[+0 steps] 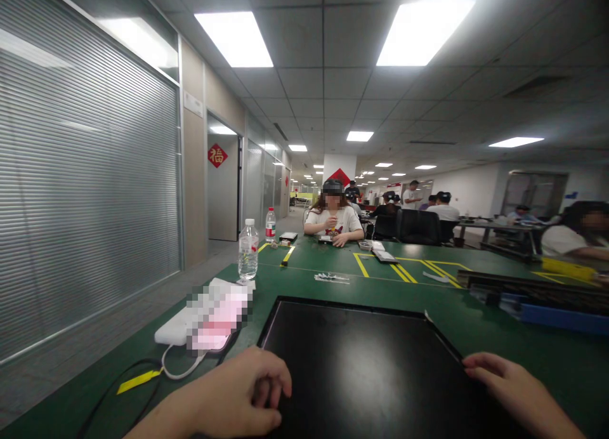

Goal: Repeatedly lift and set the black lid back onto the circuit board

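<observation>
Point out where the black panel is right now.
In the head view, the black panel is at lower centre, over the green table, between the left hand and right hand.

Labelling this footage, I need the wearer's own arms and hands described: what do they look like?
The left hand and right hand are bare: no gloves, rings or markings show. The left forearm and right forearm show no sleeve, watch or band up to the picture's edge.

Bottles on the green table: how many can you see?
2: the white-capped bottle at the left of the table, and the red-capped bottle farther back, slightly right.
</observation>
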### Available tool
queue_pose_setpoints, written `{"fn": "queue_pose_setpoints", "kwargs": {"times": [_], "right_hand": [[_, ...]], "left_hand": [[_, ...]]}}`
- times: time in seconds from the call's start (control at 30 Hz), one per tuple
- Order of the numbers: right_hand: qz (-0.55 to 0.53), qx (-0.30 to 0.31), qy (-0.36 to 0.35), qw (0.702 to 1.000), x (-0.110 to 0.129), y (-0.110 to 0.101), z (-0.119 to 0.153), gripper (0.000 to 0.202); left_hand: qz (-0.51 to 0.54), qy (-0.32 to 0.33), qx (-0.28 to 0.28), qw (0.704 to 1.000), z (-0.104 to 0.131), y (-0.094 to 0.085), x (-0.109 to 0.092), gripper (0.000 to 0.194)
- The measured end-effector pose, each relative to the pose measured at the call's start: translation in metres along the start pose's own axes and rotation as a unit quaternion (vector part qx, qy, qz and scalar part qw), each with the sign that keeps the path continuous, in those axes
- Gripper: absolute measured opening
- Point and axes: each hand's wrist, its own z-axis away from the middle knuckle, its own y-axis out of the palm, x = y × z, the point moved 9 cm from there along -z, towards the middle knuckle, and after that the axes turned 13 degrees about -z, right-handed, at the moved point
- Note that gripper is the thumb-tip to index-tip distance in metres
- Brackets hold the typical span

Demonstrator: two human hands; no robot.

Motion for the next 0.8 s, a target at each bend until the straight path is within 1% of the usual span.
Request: {"fn": "queue_pose_setpoints", "kwargs": {"times": [0.07, 0.1, 0.13, 0.2, 0.3, 0.37, 0.5, 0.67, 0.8], "right_hand": [[0.001, 0.004, 0.007, 1.0, 0.002, 0.0, 0.001, 0.04], [0.001, 0.006, 0.01, 1.0, 0.004, 0.001, 0.002, 0.04], [0.0, 0.007, 0.011, 1.0, 0.005, 0.001, 0.002, 0.04], [0.0, 0.005, 0.008, 1.0, 0.005, 0.001, 0.002, 0.041], [-0.001, 0.001, 0.003, 1.0, 0.002, 0.001, 0.0, 0.041], [-0.003, 0.005, 0.004, 1.0, -0.001, 0.002, -0.001, 0.041], [-0.005, 0.014, 0.008, 1.0, -0.004, 0.003, -0.002, 0.041], [-0.006, 0.024, 0.01, 1.0, 0.002, 0.004, 0.001, 0.042], [-0.002, 0.022, 0.03, 0.999, 0.005, 0.003, 0.004, 0.043]], "left_hand": [[-0.037, 0.003, -0.076, 0.996, 0.002, -0.017, 0.001, 0.031], [-0.05, -0.006, -0.103, 0.993, 0.003, -0.023, 0.004, 0.03], [-0.059, -0.021, -0.121, 0.991, 0.003, -0.026, 0.01, 0.032], [-0.073, -0.064, -0.137, 0.986, 0.001, -0.027, 0.024, 0.037], [-0.101, -0.117, -0.135, 0.979, -0.004, -0.023, 0.041, 0.044], [-0.115, -0.131, -0.122, 0.977, -0.007, -0.021, 0.046, 0.044], [-0.126, -0.143, -0.105, 0.976, -0.006, -0.02, 0.045, 0.044], [-0.114, -0.14, -0.105, 0.978, -0.005, -0.021, 0.042, 0.054], [-0.096, -0.137, -0.097, 0.981, -0.007, -0.02, 0.043, 0.058]]}}
